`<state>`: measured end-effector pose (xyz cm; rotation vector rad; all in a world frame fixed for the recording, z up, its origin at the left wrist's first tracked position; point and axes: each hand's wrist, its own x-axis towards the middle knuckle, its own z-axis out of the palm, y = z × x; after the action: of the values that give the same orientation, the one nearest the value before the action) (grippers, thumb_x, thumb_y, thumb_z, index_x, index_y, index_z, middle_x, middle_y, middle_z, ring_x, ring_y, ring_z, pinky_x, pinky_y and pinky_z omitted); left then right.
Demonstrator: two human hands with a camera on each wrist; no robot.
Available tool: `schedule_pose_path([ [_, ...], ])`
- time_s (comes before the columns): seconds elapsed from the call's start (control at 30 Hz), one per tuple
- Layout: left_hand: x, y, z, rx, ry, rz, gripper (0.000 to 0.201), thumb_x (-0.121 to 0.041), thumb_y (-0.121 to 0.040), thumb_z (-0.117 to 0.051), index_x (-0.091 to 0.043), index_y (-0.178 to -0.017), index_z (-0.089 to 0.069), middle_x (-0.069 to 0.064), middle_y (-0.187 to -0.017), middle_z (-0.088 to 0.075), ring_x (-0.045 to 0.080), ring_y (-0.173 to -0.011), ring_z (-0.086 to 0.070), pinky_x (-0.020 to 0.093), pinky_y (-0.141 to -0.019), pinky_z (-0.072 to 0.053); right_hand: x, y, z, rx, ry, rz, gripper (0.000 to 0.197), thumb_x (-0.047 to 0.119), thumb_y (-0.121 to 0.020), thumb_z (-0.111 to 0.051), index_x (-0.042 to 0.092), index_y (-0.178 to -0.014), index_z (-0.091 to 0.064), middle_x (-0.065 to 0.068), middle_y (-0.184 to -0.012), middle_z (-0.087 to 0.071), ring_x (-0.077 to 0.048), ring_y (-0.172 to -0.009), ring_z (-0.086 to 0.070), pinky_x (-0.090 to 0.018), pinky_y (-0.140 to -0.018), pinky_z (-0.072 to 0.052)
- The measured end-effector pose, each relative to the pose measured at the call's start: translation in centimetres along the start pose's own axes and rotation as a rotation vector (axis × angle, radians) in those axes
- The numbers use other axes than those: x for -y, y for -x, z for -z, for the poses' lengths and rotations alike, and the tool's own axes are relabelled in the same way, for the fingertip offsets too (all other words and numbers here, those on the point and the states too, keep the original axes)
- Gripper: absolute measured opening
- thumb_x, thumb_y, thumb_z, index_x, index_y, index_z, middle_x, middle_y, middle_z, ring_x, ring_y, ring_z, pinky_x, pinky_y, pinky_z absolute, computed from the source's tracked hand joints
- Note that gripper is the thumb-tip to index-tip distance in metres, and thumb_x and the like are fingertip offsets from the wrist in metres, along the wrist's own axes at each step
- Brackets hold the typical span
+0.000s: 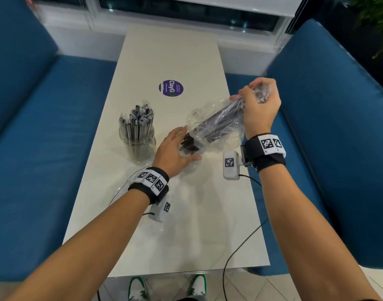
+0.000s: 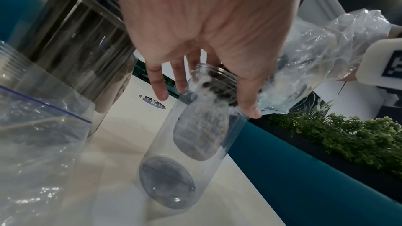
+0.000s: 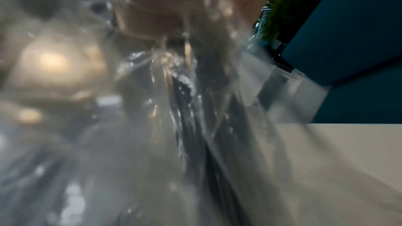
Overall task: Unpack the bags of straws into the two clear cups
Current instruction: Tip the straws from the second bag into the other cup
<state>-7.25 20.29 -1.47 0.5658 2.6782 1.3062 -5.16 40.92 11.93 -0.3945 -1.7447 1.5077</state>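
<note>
Bag of straws [image 1: 216, 124] is tilted mouth-down over the second clear cup [image 2: 189, 140], straw tips already at the rim. Right hand [image 1: 260, 105] clamps the bag's closed upper end; left hand [image 1: 175, 148] has fingers spread around the cup mouth, steadying it, not gripping tight.

To do it well, I'd keep the cup pinned on the table [image 1: 164, 213], stand the bag steeper, then pull plastic off upward.

First cup [image 1: 137, 135] is full. Left wrist view shows the second cup nearly empty and a spent zip bag [image 2: 32, 126]; right wrist view is blur.
</note>
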Motion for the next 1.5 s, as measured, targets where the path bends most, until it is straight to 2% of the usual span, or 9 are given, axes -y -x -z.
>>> schedule_pose_path([
  [0.13, 0.0, 0.1, 0.1, -0.012, 0.016, -0.024, 0.102, -0.051, -0.071, -0.093, -0.023, -0.157, -0.045, -0.002, -0.151, -0.052, 0.02, -0.137, -0.054, 0.039, -0.116, -0.046, 0.4, 0.9, -1.2, 0.201, 0.063, 0.127, 0.011, 0.0, -0.091, -0.067, 0.007, -0.096, -0.06, -0.025, -0.095, -0.068, -0.026, -0.074, -0.081, -0.047, -0.068, -0.065],
  [0.33, -0.3, 0.2, 0.0, -0.025, -0.024, -0.052, 0.091, -0.038, -0.073, -0.088, -0.022, -0.152, -0.046, 0.0, -0.15, -0.052, 0.019, -0.136, -0.053, 0.041, -0.111, -0.048, -1.2, 2.9, -3.1, 0.525, 0.359, 0.062, 0.015, 0.023, -0.098, -0.07, 0.014, -0.107, -0.064, 0.009, -0.096, -0.067, -0.004, -0.083, -0.071, -0.026, -0.073, -0.058],
  [0.6, -0.3, 0.0, -0.1, -0.026, -0.039, -0.021, 0.089, -0.037, -0.075, -0.086, -0.022, -0.152, -0.045, 0.001, -0.15, -0.051, 0.019, -0.137, -0.051, 0.036, -0.113, -0.044, -2.9, 5.3, -3.4, 0.901, 0.405, -0.242, 0.037, 0.048, -0.109, -0.034, 0.043, -0.142, -0.051, -0.002, -0.142, -0.064, -0.022, -0.13, -0.061, -0.042, -0.115, -0.045],
  [0.8, -0.3, 0.2, 0.2, 0.006, 0.001, 0.023, 0.096, -0.018, -0.073, -0.087, -0.023, -0.157, -0.039, -0.001, -0.155, -0.047, 0.022, -0.139, -0.049, 0.042, -0.116, -0.044, -3.2, 3.8, -1.0, 0.346, 0.368, -0.144, 0.025, 0.008, -0.104, -0.059, 0.016, -0.12, -0.076, -0.002, -0.111, -0.077, -0.004, -0.09, -0.075, -0.03, -0.08, -0.065],
  [0.93, -0.2, 0.0, 0.3, 0.011, 0.015, 0.023, 0.105, -0.044, -0.07, -0.093, -0.022, -0.158, -0.04, 0.002, -0.154, -0.049, 0.023, -0.139, -0.052, 0.042, -0.116, -0.045, -3.0, 4.1, 0.2, 0.204, 0.208, -0.175, 0.062, -0.026, -0.086, -0.043, 0.024, -0.11, -0.072, -0.012, -0.103, -0.074, -0.019, -0.083, -0.079, -0.032, -0.064, -0.066],
  [1.03, -0.4, 0.0, 0.3, 0.014, -0.005, 0.047, 0.104, -0.039, -0.07, -0.094, -0.023, -0.157, -0.039, 0.001, -0.154, -0.047, 0.023, -0.138, -0.052, 0.045, -0.116, -0.045, -2.6, 3.3, 0.9, 0.219, 0.253, -0.066, 0.058, -0.01, -0.086, -0.042, 0.031, -0.108, -0.076, -0.003, -0.112, -0.07, -0.021, -0.093, -0.076, -0.043, -0.082, -0.064],
  [1.2, -0.6, -0.3, 0.2, 0.022, -0.031, 0.133, 0.082, -0.041, -0.071, -0.086, -0.025, -0.142, -0.048, 0.001, -0.133, -0.062, 0.025, -0.119, -0.064, 0.047, -0.099, -0.057, -1.6, 4.6, 0.3, 0.721, 0.629, 0.091, 0.039, 0.033, -0.089, -0.081, 0.029, -0.127, -0.072, -0.002, -0.114, -0.067, -0.016, -0.093, -0.066, -0.019, -0.093, -0.05],
  [1.37, -0.7, -0.2, 0.1, -0.001, 0.021, 0.099, 0.094, -0.043, -0.068, -0.096, -0.022, -0.147, -0.049, -0.002, -0.145, -0.052, 0.019, -0.129, -0.055, 0.04, -0.11, -0.048, -1.9, 4.1, 0.2, 0.35, 0.568, 0.022, 0.021, 0.03, -0.088, -0.085, 0.015, -0.089, -0.071, 0.004, -0.088, -0.068, -0.008, -0.074, -0.059, -0.01, -0.067, -0.047],
  [1.5, -0.8, -0.1, 0.2, 0.011, 0.042, 0.091, 0.101, -0.041, -0.067, -0.096, -0.023, -0.153, -0.045, -0.001, -0.153, -0.049, 0.022, -0.138, -0.052, 0.044, -0.115, -0.045, -0.9, 4.4, 1.2, 0.39, 0.564, -0.031, 0.006, 0.012, -0.1, -0.064, 0.012, -0.104, -0.068, 0.007, -0.091, -0.069, -0.02, -0.082, -0.062, -0.021, -0.069, -0.047],
])
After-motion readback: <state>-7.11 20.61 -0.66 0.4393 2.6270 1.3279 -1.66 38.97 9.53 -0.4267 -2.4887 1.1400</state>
